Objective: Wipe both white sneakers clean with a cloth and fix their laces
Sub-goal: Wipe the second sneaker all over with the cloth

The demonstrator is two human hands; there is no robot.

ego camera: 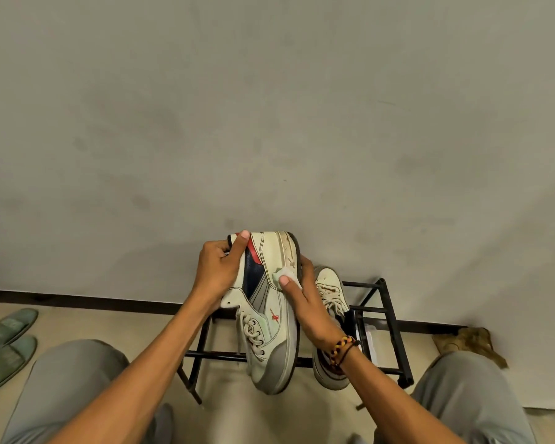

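both hands [218,270] w/ sneaker [266,315] above black rack [394,331], 2nd sneaker [330,302] behind.

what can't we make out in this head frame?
- Second sneaker: its middle is hidden behind the right hand and wrist.
- Cloth: mostly covered by that thumb; size unclear.
- Held sneaker: far side faces away; left hand covers the heel.
- Green slippers: cut off at left edge.
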